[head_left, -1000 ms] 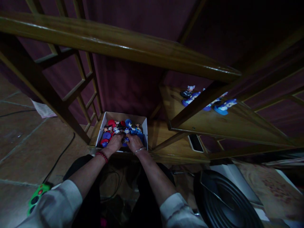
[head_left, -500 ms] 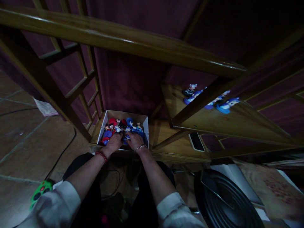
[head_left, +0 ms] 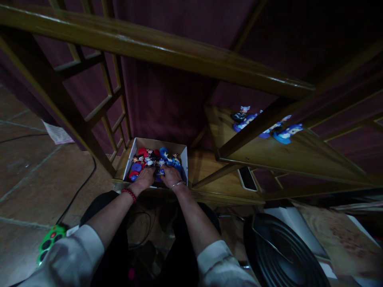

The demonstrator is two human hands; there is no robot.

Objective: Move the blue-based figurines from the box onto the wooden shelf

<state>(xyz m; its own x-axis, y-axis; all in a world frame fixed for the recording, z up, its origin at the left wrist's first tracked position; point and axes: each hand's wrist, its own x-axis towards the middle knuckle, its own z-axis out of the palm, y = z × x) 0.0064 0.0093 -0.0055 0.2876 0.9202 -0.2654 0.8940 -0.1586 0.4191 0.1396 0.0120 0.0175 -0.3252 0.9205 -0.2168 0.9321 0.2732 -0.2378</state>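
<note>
A white box [head_left: 184,164] on the low wooden shelf holds several small figures with red, blue and purple round bases. My left hand [head_left: 145,178], with a red bead bracelet at the wrist, reaches over its near wall among the figures. Close beside it, my right hand [head_left: 170,175], wearing a silver bangle, also reaches into the box at its near side. The fingertips of both hands point down and are hidden among the dark and blue figures, so what they touch or hold cannot be made out.
More figures [head_left: 287,133] stand on a raised wooden shelf [head_left: 257,153] at the right. A phone [head_left: 247,178] lies on the lower shelf. Wooden beams [head_left: 155,52] cross above the box. A black round seat [head_left: 284,247] is at lower right, a green object [head_left: 50,243] at lower left.
The view has shifted very slightly. Both hands stay in the box in nearly the same place, with no clear movement of the figures.
</note>
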